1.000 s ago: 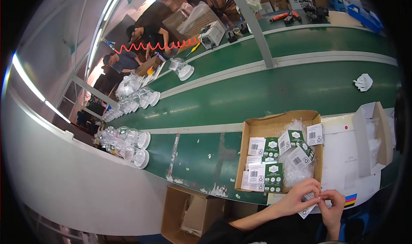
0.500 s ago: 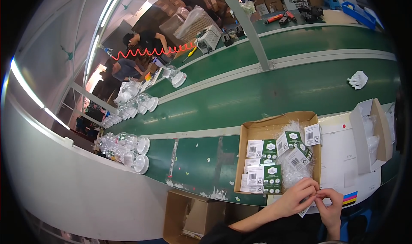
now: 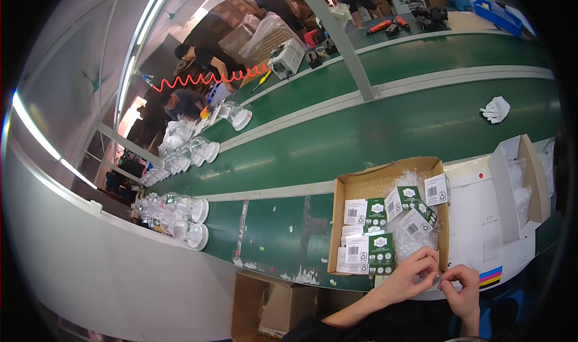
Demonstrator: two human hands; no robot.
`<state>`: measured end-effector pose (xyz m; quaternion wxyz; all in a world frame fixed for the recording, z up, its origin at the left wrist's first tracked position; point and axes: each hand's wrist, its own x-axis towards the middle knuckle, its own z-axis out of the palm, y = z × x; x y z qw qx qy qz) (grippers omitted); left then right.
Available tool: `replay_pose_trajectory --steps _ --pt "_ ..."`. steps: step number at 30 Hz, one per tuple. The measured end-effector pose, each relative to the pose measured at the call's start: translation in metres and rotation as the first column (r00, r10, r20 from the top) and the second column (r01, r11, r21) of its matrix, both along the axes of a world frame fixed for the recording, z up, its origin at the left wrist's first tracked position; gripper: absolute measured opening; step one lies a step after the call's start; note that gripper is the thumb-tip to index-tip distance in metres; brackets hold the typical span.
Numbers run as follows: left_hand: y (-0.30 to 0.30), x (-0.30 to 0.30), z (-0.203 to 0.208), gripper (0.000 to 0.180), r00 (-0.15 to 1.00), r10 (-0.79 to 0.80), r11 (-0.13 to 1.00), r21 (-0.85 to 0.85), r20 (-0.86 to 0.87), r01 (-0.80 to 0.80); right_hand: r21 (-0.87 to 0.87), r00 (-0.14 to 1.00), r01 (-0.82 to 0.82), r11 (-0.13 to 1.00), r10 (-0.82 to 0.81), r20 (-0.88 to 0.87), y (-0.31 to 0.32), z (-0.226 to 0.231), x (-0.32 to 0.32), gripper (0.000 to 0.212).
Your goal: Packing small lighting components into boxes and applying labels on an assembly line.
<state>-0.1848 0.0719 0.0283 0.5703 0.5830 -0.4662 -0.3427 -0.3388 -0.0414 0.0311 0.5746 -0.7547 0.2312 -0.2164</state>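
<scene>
My left hand (image 3: 414,274) is closed in a pinch at the front right corner of a shallow cardboard box (image 3: 339,221). Fingertip to fingertip with it, my right hand (image 3: 462,289) also pinches. Between them shows a small pale bit, too little to name. In the box lie several green-and-white printed cards (image 3: 368,249), some overlapping in a stack at its left side. More cards rest on crumpled clear plastic film (image 3: 409,246) at its right, and one white card (image 3: 436,189) leans over the right rim.
A flattened white carton (image 3: 472,212) lies under an upright cardboard box (image 3: 522,188) holding clear plastic. Rows of clear domes with white bases (image 3: 195,236) stand at the left. A crumpled white glove (image 3: 496,110) lies on the green belt (image 3: 397,125). Several people work beyond.
My fingertips have shifted slightly and parted a little. The white card corner that showed below my hands is out of sight. Co-workers at the back have changed posture.
</scene>
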Motion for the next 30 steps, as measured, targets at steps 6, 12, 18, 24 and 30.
replay_pose_trajectory --steps 6,12,18,24,30 --pt "0.003 0.005 -0.011 0.006 0.958 0.004 1.000 -0.023 -0.285 -0.011 0.214 0.973 -0.175 0.961 0.136 0.188 -0.006 0.006 0.000 0.009" --pt "0.003 0.004 -0.011 0.007 0.961 -0.005 1.000 -0.002 -0.278 0.005 0.253 0.976 -0.119 0.960 0.067 0.206 -0.002 0.010 0.004 0.010" --pt "0.006 0.002 -0.010 0.005 0.973 -0.022 1.000 -0.007 -0.231 0.021 0.175 0.979 -0.022 0.984 -0.014 0.202 0.001 0.004 0.005 0.005" --pt "0.010 -0.006 -0.014 0.005 0.906 -0.019 0.991 -0.130 -0.423 -0.040 0.395 0.970 0.000 0.919 -0.096 0.223 0.010 -0.005 0.009 0.003" --pt "0.012 -0.006 -0.013 0.010 0.820 -0.036 0.999 -0.041 -0.572 0.015 0.458 0.957 -0.020 0.889 -0.116 0.266 0.018 -0.005 0.015 0.002"
